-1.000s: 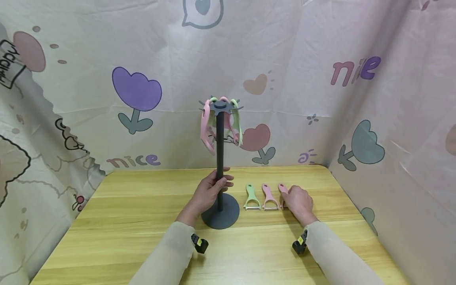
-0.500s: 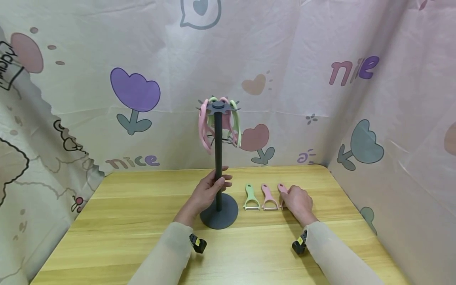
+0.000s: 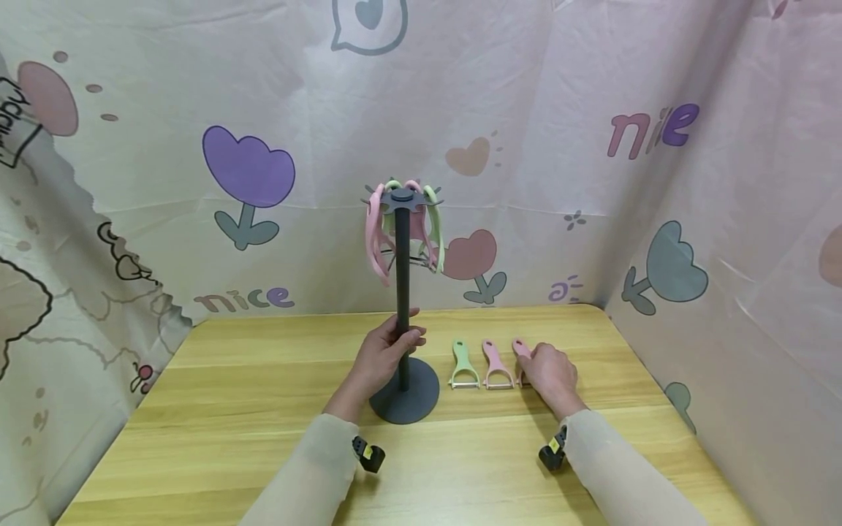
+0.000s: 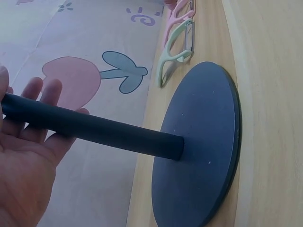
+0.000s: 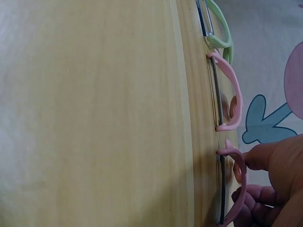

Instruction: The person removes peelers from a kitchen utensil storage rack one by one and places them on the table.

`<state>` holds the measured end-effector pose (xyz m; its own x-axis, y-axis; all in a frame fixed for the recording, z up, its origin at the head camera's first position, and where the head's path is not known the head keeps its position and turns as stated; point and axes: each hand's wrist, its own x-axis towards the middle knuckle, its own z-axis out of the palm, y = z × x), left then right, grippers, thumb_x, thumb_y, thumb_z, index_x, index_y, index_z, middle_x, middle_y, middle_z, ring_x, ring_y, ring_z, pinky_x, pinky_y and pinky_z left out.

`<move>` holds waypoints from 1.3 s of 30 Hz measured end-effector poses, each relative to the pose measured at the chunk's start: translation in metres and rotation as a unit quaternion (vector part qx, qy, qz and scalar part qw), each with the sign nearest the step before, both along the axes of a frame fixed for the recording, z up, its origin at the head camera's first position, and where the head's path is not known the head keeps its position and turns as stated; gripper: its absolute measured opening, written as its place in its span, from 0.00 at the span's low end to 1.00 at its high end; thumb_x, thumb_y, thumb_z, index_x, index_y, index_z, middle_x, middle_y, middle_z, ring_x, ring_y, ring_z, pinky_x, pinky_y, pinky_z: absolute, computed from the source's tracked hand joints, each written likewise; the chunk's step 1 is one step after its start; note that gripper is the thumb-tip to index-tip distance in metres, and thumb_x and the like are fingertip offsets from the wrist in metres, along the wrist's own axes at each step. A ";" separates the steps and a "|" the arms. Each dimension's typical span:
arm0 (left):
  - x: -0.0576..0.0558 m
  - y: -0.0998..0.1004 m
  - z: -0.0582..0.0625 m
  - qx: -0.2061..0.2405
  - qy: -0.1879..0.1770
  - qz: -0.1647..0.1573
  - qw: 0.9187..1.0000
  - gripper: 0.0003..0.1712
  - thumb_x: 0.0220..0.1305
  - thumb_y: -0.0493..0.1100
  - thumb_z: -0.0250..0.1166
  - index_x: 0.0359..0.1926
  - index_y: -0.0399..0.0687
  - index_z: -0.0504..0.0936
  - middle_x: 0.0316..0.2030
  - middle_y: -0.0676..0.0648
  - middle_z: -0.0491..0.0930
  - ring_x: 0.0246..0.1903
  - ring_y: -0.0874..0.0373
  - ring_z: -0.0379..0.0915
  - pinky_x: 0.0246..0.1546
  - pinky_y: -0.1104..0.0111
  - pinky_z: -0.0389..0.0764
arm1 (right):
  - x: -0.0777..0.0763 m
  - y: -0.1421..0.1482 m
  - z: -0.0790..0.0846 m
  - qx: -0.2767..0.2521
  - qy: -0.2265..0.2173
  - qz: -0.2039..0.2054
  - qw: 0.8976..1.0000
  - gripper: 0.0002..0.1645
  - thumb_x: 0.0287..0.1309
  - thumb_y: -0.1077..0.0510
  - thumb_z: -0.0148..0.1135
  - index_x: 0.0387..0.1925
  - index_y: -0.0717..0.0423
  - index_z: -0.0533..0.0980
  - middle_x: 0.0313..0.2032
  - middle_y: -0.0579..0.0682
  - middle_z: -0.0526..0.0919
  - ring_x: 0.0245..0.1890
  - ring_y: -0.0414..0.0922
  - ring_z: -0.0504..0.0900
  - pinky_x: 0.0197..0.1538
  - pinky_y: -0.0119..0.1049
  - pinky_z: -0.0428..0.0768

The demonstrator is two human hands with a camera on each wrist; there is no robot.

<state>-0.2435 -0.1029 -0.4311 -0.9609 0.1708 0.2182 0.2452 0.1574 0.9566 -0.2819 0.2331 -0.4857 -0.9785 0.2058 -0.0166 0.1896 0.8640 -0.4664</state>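
A dark grey stand [image 3: 403, 292] rises from a round base, and my left hand [image 3: 375, 358] grips its pole low down, thumb in front and fingers behind. Spoked arms at its top carry several hanging peelers, among them a pink one [image 3: 373, 237] at the left and a green one [image 3: 437, 230] at the right. On the table to the right, my right hand [image 3: 555, 372] pinches the handle of a pink peeler [image 5: 243, 165], partly covered by the fingers. Beside it lie another pink peeler [image 3: 492, 356] and a green peeler [image 3: 462, 356], handles pointing away from me.
The wooden table [image 3: 263, 409] runs back to a printed cloth [image 3: 349, 102] hanging behind and along both sides. Black wrist cameras sit at both cuffs, the left camera [image 3: 370, 456] close in front of the stand's base.
The view has shifted very slightly. Both hands stay where they were, the left on the pole and the right at the pink peeler.
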 end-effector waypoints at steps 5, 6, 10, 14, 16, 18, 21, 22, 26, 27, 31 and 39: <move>0.000 -0.001 0.001 -0.006 0.000 -0.007 1.000 0.23 0.81 0.47 0.59 0.73 0.60 0.75 0.58 0.45 0.86 0.56 0.49 0.86 0.63 0.50 0.82 | 0.001 0.000 0.000 -0.006 0.003 0.001 1.000 0.20 0.72 0.45 0.60 0.37 0.59 0.81 0.25 0.52 0.81 0.25 0.48 0.77 0.33 0.42 0.70; -0.001 -0.001 0.001 -0.009 0.000 -0.012 1.000 0.24 0.82 0.47 0.58 0.73 0.60 0.74 0.59 0.45 0.85 0.57 0.49 0.86 0.64 0.50 0.82 | 0.001 0.000 0.000 -0.007 0.003 0.001 1.000 0.20 0.72 0.45 0.60 0.37 0.59 0.81 0.24 0.52 0.81 0.25 0.48 0.77 0.33 0.42 0.70; -0.001 -0.003 0.003 -0.012 -0.005 -0.040 0.999 0.27 0.83 0.47 0.55 0.78 0.60 0.68 0.64 0.43 0.82 0.62 0.46 0.82 0.67 0.47 0.78 | 0.001 0.000 0.000 -0.007 0.002 0.002 1.000 0.19 0.72 0.45 0.60 0.36 0.58 0.81 0.24 0.51 0.81 0.25 0.49 0.77 0.35 0.43 0.70; -0.003 -0.007 0.004 0.002 -0.014 -0.072 0.997 0.31 0.85 0.46 0.52 0.83 0.59 0.60 0.70 0.39 0.76 0.67 0.43 0.77 0.71 0.44 0.73 | 0.001 0.001 -0.001 -0.004 0.002 0.001 1.000 0.19 0.71 0.45 0.60 0.36 0.58 0.81 0.25 0.52 0.81 0.25 0.49 0.77 0.36 0.43 0.70; -0.004 -0.008 0.005 0.012 -0.020 -0.083 0.996 0.32 0.85 0.46 0.51 0.83 0.61 0.57 0.72 0.40 0.74 0.69 0.42 0.75 0.72 0.43 0.71 | 0.001 0.001 -0.001 -0.003 0.003 0.000 1.000 0.20 0.71 0.45 0.60 0.37 0.59 0.81 0.25 0.52 0.81 0.26 0.49 0.77 0.35 0.43 0.71; -0.005 -0.010 0.005 0.018 -0.024 -0.090 0.995 0.32 0.85 0.45 0.51 0.84 0.62 0.57 0.73 0.40 0.73 0.70 0.42 0.74 0.73 0.43 0.70 | 0.001 0.001 -0.001 -0.002 0.002 -0.003 1.000 0.20 0.71 0.45 0.60 0.37 0.59 0.81 0.25 0.52 0.81 0.26 0.49 0.77 0.35 0.43 0.71; -0.006 -0.012 0.005 0.020 -0.025 -0.101 0.994 0.30 0.85 0.45 0.52 0.82 0.58 0.61 0.72 0.37 0.74 0.69 0.42 0.75 0.72 0.44 0.71 | 0.001 0.001 -0.001 -0.002 0.002 -0.004 1.000 0.20 0.71 0.45 0.60 0.36 0.58 0.80 0.25 0.52 0.81 0.25 0.49 0.77 0.35 0.43 0.70; -0.006 -0.012 0.004 0.021 -0.025 -0.102 0.994 0.28 0.84 0.46 0.52 0.80 0.56 0.63 0.71 0.36 0.75 0.68 0.42 0.76 0.72 0.45 0.73 | 0.001 0.001 -0.002 -0.003 0.002 -0.003 1.000 0.19 0.71 0.45 0.60 0.35 0.58 0.80 0.25 0.52 0.81 0.25 0.49 0.77 0.35 0.43 0.70; -0.006 -0.012 0.003 0.025 -0.019 -0.105 0.994 0.24 0.84 0.46 0.53 0.74 0.46 0.69 0.62 0.35 0.80 0.62 0.44 0.81 0.69 0.49 0.77 | 0.001 0.003 -0.002 -0.003 0.004 0.001 1.000 0.21 0.71 0.43 0.59 0.35 0.57 0.81 0.26 0.52 0.82 0.27 0.49 0.77 0.38 0.46 0.72; -0.006 -0.012 0.003 0.026 -0.017 -0.103 0.994 0.23 0.84 0.46 0.54 0.73 0.45 0.69 0.60 0.36 0.81 0.61 0.45 0.82 0.68 0.50 0.78 | 0.001 0.003 -0.003 -0.003 0.005 0.000 1.000 0.23 0.72 0.41 0.59 0.36 0.58 0.81 0.28 0.53 0.83 0.28 0.50 0.78 0.40 0.48 0.73; -0.006 -0.010 0.002 0.026 -0.007 -0.102 0.994 0.22 0.84 0.46 0.54 0.72 0.46 0.70 0.57 0.37 0.83 0.58 0.47 0.83 0.65 0.53 0.81 | 0.002 0.004 -0.002 0.004 0.027 -0.005 1.000 0.34 0.73 0.34 0.57 0.46 0.63 0.82 0.40 0.61 0.87 0.36 0.56 0.83 0.47 0.55 0.77; -0.004 -0.010 0.003 0.022 -0.019 -0.091 0.995 0.20 0.84 0.44 0.52 0.71 0.50 0.72 0.56 0.38 0.82 0.58 0.46 0.82 0.66 0.52 0.80 | 0.006 -0.021 0.035 -0.027 0.148 0.025 0.988 0.31 0.74 0.40 0.59 0.55 0.66 0.81 0.47 0.64 0.87 0.47 0.62 0.84 0.55 0.60 0.77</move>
<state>-0.2478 -0.1128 -0.4277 -0.9223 0.3343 0.1940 0.2303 0.0721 0.9705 -0.2761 0.2119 -0.4506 -0.9513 0.1633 0.2614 -0.0041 0.8414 -0.5404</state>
